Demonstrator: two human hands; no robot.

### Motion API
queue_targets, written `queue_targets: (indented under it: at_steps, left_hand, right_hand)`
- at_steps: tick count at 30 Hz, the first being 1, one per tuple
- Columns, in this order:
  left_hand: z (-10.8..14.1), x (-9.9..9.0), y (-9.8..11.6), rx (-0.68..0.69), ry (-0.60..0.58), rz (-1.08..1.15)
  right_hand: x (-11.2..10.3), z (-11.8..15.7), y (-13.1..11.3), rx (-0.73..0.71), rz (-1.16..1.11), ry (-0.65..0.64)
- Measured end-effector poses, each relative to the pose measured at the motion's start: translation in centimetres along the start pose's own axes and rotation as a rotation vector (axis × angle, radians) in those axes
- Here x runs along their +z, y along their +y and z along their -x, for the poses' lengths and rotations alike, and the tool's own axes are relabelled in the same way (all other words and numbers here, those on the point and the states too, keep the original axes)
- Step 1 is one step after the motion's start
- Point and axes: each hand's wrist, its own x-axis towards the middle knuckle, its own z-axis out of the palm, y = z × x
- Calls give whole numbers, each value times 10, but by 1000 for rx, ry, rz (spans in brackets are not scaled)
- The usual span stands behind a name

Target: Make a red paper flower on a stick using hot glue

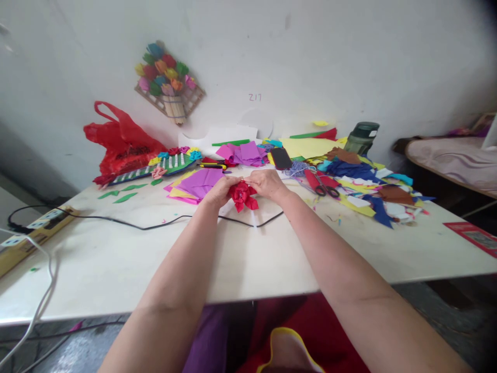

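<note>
Between my two hands, just above the table, is a red paper flower [241, 196] with pointed petals. My left hand [222, 190] is closed on its left side. The fingers of my right hand [265, 182] pinch its upper right edge. A pale, thin strip [254, 220] hangs below the flower over the table. Purple, yellow and pink paper sheets [200, 184] lie left of my left hand. Scissors [325, 187] with dark handles rest on red paper to the right of my right hand.
A black cable [143, 228] crosses the white table [267, 264] in front of the flower. Paper scraps [365, 178] and a green bottle [362, 138] are at the right. A red bag [122, 142], green leaves [126, 198] and a power strip [39, 228] are at the left.
</note>
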Motion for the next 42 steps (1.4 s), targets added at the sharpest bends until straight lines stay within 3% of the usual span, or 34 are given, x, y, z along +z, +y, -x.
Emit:
queue_targets:
  at_steps: [5,11,19,42]
  left_hand:
    - [4,2,4,36,-55,-28]
    - [2,-5,2,45,-80,-86]
    - [-1,-11,0,34,-135,-202]
    - [-4,-15,2,32,-147,-237]
  right_hand:
    - [0,2,3,-15,-76,-7]
    - [13,1,16,38,-348,27]
    - [18,4,30,126,-516,-74]
    - [6,3,20,236,-281,-93]
